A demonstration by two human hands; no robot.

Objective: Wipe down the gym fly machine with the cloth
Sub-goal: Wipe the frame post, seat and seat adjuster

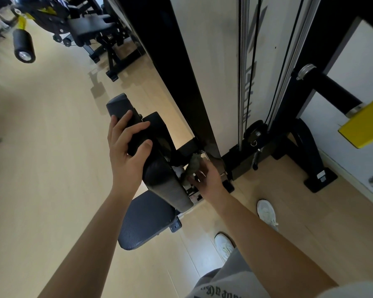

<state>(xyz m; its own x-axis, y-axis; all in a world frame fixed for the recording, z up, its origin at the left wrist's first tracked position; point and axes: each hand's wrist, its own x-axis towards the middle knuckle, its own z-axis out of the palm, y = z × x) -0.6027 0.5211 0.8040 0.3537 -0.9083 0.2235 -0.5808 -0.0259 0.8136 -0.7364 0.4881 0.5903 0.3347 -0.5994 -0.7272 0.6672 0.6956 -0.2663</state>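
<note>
The left hand (127, 147) is gripping the upper part of the black padded backrest (166, 181) of the black gym fly machine (181, 72), with its fingers and thumb curling round it. The right hand (207, 179) is pinching a crumpled grey-green cloth (193, 165) and holding it against the metal frame just behind the backrest. A dark textured seat pad (146, 222) is sitting below, and white shoes (266, 211) are standing on the pale wooden floor (41, 168).
</note>
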